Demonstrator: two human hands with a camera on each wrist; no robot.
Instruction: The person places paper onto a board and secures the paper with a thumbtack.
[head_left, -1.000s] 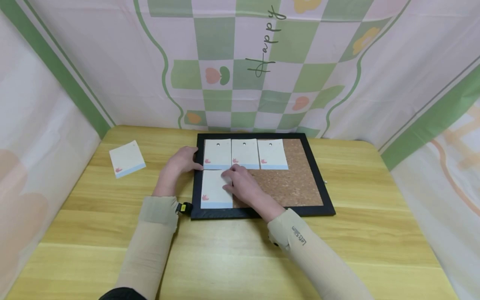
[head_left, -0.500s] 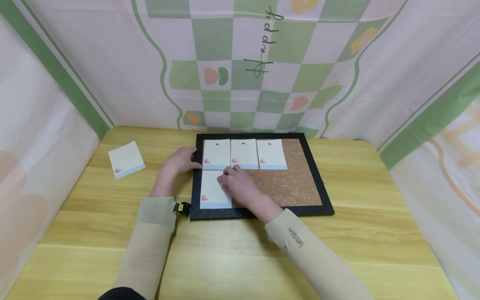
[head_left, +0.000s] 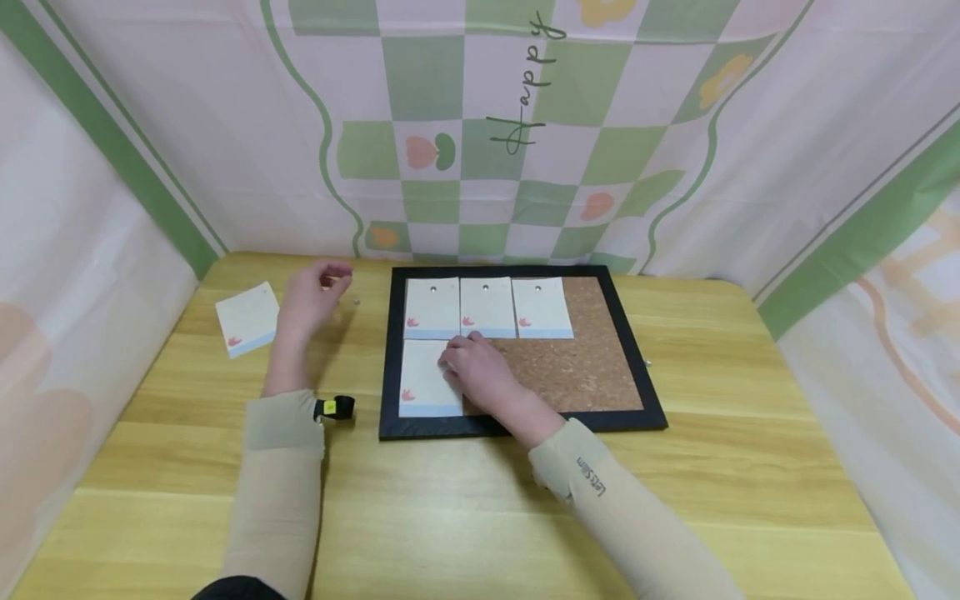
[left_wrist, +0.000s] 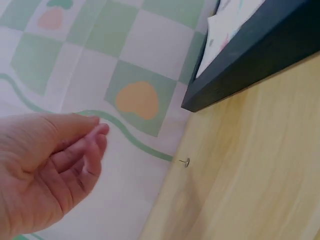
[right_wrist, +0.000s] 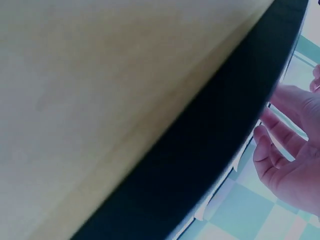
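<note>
My left hand [head_left: 310, 296] is over the table left of the corkboard, fingers loosely bent with nothing visible between them. A thumbtack [left_wrist: 186, 162] lies on the wood close by in the left wrist view. My right hand [head_left: 480, 371] rests on the right side of a note sheet [head_left: 427, 387] at the lower left of the black-framed corkboard [head_left: 592, 371]; its fingertips are partly hidden. Above this sheet, three matching note sheets, the left one [head_left: 432, 308] among them, sit in a row, each with a tack near its top.
Another note sheet [head_left: 246, 321] lies tilted on the wooden table [head_left: 420, 517] at the left, partly behind my left wrist. A small tack [head_left: 648, 363] is just right of the frame. A patterned curtain [head_left: 502, 200] hangs behind the table.
My left hand has let go of the board's left edge and moved left, uncovering a tack on the table. The right hand has shifted slightly left and stays on the lower sheet.
</note>
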